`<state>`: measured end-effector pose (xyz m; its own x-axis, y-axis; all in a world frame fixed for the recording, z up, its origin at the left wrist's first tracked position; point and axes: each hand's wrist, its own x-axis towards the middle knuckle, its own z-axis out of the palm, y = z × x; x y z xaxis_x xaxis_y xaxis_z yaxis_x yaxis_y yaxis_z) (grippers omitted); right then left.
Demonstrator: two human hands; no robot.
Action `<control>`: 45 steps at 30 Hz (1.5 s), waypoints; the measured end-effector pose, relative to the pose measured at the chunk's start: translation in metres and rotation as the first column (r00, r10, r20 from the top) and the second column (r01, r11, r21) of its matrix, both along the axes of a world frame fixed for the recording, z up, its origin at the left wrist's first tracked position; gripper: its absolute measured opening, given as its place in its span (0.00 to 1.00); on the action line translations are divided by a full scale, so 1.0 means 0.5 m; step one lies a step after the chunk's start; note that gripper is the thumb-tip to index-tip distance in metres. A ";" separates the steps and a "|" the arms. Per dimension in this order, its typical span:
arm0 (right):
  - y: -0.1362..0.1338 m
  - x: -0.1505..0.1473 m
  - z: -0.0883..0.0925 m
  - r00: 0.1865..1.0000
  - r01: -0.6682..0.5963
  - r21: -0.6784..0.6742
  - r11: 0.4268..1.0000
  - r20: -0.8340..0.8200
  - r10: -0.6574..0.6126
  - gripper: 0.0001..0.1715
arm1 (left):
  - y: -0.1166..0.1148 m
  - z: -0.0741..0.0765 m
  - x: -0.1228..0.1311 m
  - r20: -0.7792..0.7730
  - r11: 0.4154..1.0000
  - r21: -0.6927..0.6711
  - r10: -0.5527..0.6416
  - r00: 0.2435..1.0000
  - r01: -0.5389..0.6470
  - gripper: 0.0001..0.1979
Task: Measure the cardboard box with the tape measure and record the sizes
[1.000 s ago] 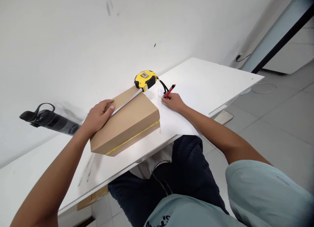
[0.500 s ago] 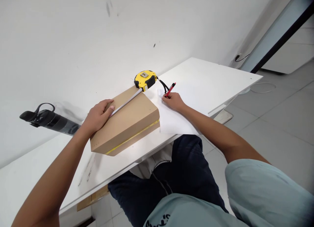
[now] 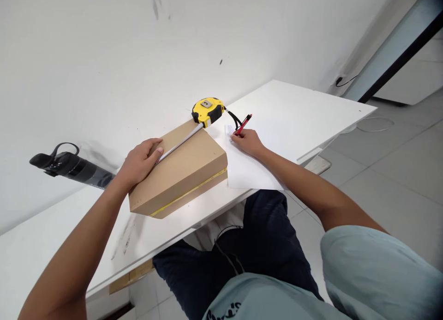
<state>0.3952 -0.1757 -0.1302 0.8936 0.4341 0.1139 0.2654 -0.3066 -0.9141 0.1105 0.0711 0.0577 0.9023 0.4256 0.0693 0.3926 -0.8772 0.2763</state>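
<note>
A brown cardboard box point(image 3: 187, 172) lies on the white table point(image 3: 294, 107). My left hand point(image 3: 140, 162) rests on the box's far left corner, fingers pressed down on the end of a metal tape blade point(image 3: 180, 143). The blade runs along the box's far edge to a yellow tape measure point(image 3: 206, 111) at the box's far right corner. My right hand point(image 3: 246, 141) grips a red pen point(image 3: 242, 124), its tip on a white sheet of paper point(image 3: 247, 170) to the right of the box.
A black bottle point(image 3: 71, 167) with a loop handle lies on the table to the left, against the white wall. The table's front edge runs just above my lap. A cable lies on the tiled floor at right.
The pen has tilted slightly in my right hand. The left hand, tape and box have stayed put; the view has shifted a little.
</note>
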 end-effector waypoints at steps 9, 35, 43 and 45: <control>-0.001 -0.002 0.005 1.000 -0.010 -0.010 1.000 -0.008 0.010 0.10 | 0.000 0.002 -0.001 0.006 1.000 -0.004 -0.001 1.000 0.001 0.33; -0.001 -0.002 0.000 1.000 0.003 -0.017 1.000 0.018 -0.002 0.09 | 0.002 0.000 -0.002 0.008 1.000 -0.017 -0.006 1.000 0.006 0.33; -0.001 -0.001 -0.003 0.999 0.021 -0.019 1.000 0.039 -0.020 0.08 | 0.000 -0.001 0.000 0.010 1.000 -0.011 -0.019 1.000 0.019 0.35; -0.001 -0.002 -0.003 0.999 0.011 -0.023 1.000 0.035 -0.010 0.08 | -0.002 0.000 0.000 0.011 1.000 -0.011 -0.014 1.000 0.014 0.35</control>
<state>0.3941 -0.1764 -0.1317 0.8939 0.4273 0.1355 0.2940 -0.3307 -0.8968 0.1107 0.0702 0.0575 0.9073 0.4138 0.0747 0.3772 -0.8795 0.2902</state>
